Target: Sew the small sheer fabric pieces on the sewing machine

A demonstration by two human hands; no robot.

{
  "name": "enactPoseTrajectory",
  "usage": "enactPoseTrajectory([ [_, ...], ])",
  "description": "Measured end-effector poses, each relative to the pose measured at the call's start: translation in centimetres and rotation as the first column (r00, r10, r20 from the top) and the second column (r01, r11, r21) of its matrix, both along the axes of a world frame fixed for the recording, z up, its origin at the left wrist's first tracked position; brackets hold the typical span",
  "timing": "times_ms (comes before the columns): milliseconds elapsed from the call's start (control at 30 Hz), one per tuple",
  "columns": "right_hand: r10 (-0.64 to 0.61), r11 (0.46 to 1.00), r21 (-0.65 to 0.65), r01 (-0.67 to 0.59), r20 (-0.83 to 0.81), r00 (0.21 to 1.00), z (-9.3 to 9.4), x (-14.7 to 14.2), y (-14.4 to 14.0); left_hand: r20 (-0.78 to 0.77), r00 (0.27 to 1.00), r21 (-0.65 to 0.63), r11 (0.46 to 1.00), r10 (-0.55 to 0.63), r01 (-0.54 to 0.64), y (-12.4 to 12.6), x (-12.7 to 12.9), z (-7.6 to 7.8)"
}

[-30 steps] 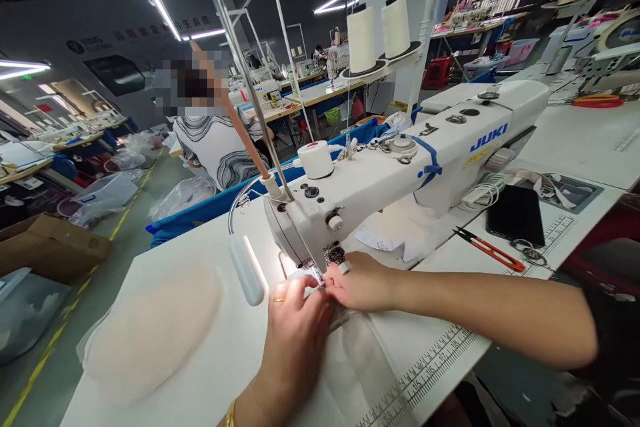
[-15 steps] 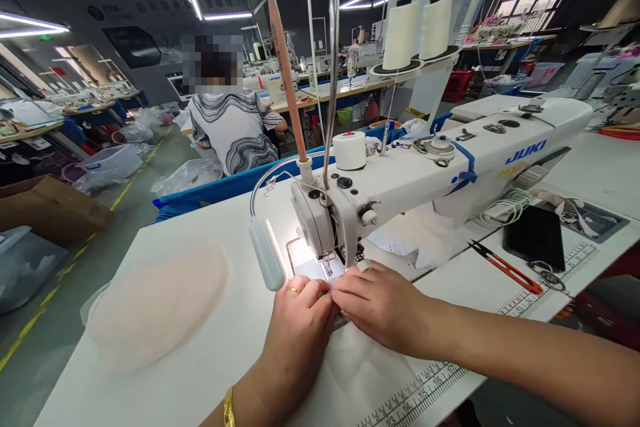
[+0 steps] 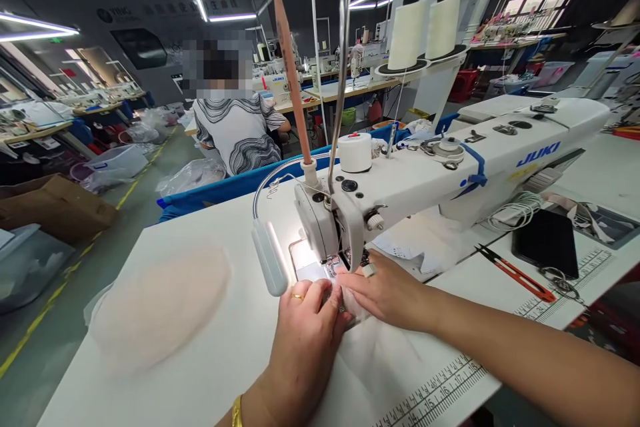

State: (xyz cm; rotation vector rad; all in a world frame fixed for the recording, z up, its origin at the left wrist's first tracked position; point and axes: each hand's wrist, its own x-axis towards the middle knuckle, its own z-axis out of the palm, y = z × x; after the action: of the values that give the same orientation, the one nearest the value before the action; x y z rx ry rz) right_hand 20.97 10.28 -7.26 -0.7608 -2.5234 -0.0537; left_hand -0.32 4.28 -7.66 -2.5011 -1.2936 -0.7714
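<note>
Sheer white fabric [image 3: 373,350] lies at the front of the white sewing machine [image 3: 410,183], its far edge close to the presser foot [image 3: 331,267]. My left hand [image 3: 309,320], with a gold ring and bangle, pinches this fabric between thumb and fingers just in front of the foot. Flat on the cloth, to the right of the needle area, my right hand [image 3: 393,290] has its fingers stretched leftward; its thumb is hidden. The stitching point is partly covered by the machine head and my fingers.
A pale sheer piece [image 3: 163,307] lies on the left of the table. Orange thread snips [image 3: 517,273], a black phone [image 3: 546,243] and keys [image 3: 560,280] lie at right. A small lamp [image 3: 269,259] hangs beside the needle. A co-worker [image 3: 237,127] sits ahead, facing away.
My right hand has shifted forward, its fingers flattening beside the foot and parting from my left hand. More fabric shows between the hands. The view has shifted slightly.
</note>
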Motion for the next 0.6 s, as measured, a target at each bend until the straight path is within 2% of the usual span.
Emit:
enactPoseTrajectory([
  [267, 0.014, 1.000, -0.003, -0.014, -0.055, 0.998, 0.10, -0.11, 0.31, -0.001, 0.999, 0.009, 0.999, 0.044, -0.044, 0.09, 0.39, -0.35],
  [600, 0.009, 1.000, 0.014, -0.009, -0.008, 1.000, -0.18, 0.30, 0.47, -0.015, 0.998, -0.012, 0.998, 0.063, -0.063, 0.02, 0.58, -0.01],
])
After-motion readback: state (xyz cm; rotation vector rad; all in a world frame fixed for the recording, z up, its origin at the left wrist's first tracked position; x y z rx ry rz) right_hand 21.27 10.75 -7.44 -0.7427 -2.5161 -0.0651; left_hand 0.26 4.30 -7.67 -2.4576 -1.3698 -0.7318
